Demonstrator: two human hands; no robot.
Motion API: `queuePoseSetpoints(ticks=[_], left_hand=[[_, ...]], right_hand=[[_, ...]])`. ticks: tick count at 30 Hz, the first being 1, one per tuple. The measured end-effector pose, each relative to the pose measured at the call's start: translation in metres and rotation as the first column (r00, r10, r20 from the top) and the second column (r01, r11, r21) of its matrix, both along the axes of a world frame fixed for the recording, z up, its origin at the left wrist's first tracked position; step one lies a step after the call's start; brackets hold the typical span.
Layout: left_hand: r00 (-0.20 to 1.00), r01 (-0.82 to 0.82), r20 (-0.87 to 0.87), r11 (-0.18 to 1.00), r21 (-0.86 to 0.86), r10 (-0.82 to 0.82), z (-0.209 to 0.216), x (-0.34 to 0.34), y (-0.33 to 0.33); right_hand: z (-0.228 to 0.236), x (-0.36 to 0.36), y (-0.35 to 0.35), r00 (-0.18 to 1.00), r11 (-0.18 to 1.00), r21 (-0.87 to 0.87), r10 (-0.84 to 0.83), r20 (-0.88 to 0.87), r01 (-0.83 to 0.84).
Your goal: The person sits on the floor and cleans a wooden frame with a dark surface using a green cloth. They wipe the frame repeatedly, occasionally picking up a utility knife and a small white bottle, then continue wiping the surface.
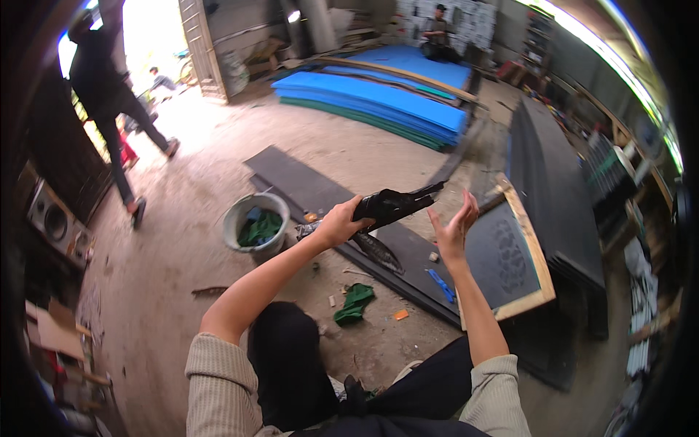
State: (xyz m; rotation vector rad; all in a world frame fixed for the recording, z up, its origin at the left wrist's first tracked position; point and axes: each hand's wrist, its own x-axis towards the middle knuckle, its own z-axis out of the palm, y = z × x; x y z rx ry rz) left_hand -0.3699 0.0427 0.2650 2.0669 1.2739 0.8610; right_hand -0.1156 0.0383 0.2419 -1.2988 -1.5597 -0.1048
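My left hand is closed around a glossy black bundle of thin, bendy strips, whose loose ends point to the right. What the bundle is, I cannot make out. Beyond those ends, my right hand is raised with its fingers apart and nothing in it. Under the bundle, a shiny black leaf-shaped piece lies across the long dark grey sheets. To the right, below my right hand, leans a wood-framed screen with a dark patterned patch. A blue utility knife rests on the sheets.
A bucket with green cloth stands left of the sheets. On the floor before me lie a green rag and an orange scrap. Blue sheets are stacked farther back, dark sheets at right. A person walks at left.
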Motion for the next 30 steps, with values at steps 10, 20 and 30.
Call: queuePoseSetpoints(ticks=[10,20,30], left_hand=[[0.888,-0.456,-0.068,0.890,-0.010,0.455,-0.040,-0.222,-0.092],[0.706,-0.688,-0.145,0.720,0.094,0.694,-0.149,-0.352,-0.201],[0.626,-0.775,-0.320,0.612,-0.156,0.711,-0.287,-0.394,-0.216]], right_hand=[[0.005,-0.266,0.011,0.542,0.717,-0.212,0.656,0.525,-0.664],[-0.120,-0.479,-0.005,0.074,0.476,-0.416,0.722,0.688,-0.775],[-0.243,-0.510,-0.018,-0.005,0.181,-0.827,0.976,0.216,-0.532]])
